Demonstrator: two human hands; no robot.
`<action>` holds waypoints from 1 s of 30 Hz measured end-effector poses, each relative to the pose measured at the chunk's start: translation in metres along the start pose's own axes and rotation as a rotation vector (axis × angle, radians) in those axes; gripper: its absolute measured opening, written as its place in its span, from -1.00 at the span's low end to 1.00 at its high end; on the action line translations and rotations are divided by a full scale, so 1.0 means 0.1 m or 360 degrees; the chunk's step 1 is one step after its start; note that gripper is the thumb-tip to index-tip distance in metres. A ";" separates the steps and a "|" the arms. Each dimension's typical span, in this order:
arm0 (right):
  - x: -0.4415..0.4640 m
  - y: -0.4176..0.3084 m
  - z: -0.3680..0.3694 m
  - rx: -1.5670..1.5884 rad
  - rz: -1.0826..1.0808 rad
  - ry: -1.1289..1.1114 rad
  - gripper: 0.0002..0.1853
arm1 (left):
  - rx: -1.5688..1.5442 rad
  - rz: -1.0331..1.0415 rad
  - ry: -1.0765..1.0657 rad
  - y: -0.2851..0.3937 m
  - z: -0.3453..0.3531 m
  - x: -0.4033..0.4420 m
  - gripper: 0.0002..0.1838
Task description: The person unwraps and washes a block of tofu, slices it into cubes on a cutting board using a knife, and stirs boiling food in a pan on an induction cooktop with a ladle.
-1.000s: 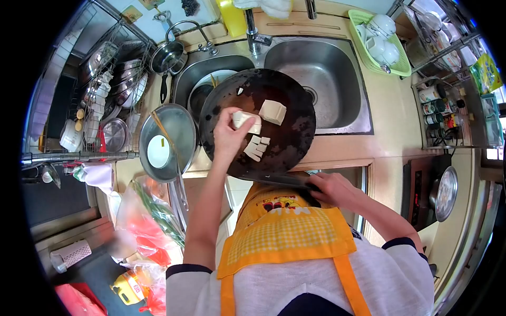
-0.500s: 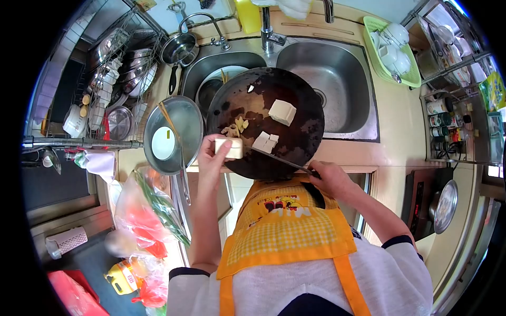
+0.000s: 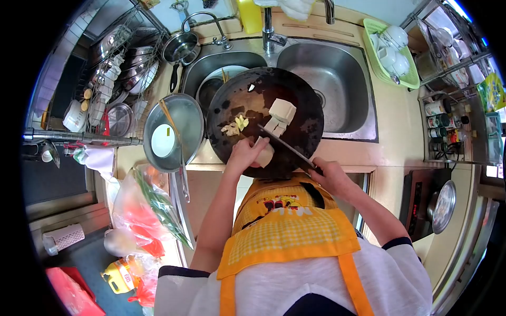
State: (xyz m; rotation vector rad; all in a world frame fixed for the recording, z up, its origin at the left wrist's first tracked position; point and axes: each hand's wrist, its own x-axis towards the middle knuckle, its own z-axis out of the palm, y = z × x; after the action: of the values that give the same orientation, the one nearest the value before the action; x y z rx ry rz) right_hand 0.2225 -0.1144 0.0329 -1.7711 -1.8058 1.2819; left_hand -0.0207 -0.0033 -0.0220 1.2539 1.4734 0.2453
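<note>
A pale block (image 3: 267,156) is held in the left hand (image 3: 245,156), its grip closed around the sides, over the near part of the round dark board (image 3: 253,92). The knife (image 3: 289,148) is grasped by its handle in the right hand's (image 3: 331,176) closed grip, its blade slanted far and left. Cut pieces (image 3: 275,126) are seen beyond it, beside a larger block (image 3: 283,110).
</note>
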 end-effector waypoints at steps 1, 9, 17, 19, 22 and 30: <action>0.01 -0.02 -0.01 0.0023 0.0044 0.0000 -0.80 | 0.0037 -0.0038 -0.0074 0.03 -0.03 0.01 -0.26; 0.01 0.06 0.03 0.0033 -0.0045 0.0126 -0.82 | 0.0536 0.0604 0.0458 -0.19 0.15 -0.26 -0.15; -0.10 -0.02 0.12 -0.0159 -0.0032 0.0151 -0.84 | 0.0706 0.1264 0.0657 -0.40 0.26 -0.12 -0.15; -0.08 -0.01 0.16 -0.0164 -0.0065 0.0122 -0.83 | 0.0664 0.1171 0.0582 -0.36 0.24 -0.15 -0.14; -0.04 0.02 0.18 -0.0211 -0.0097 0.0056 -0.81 | 0.0570 0.1044 0.0629 -0.35 0.29 -0.18 -0.13; -0.01 -0.07 0.03 -0.0326 -0.0081 0.0048 -0.81 | 0.0473 0.1001 0.0802 -0.36 0.38 -0.21 -0.04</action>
State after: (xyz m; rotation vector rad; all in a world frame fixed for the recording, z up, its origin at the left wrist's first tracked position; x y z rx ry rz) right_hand 0.2160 -0.1154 0.0367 -1.8229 -2.0136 1.0782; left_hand -0.0142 -0.0523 -0.0492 1.9886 1.5211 0.8327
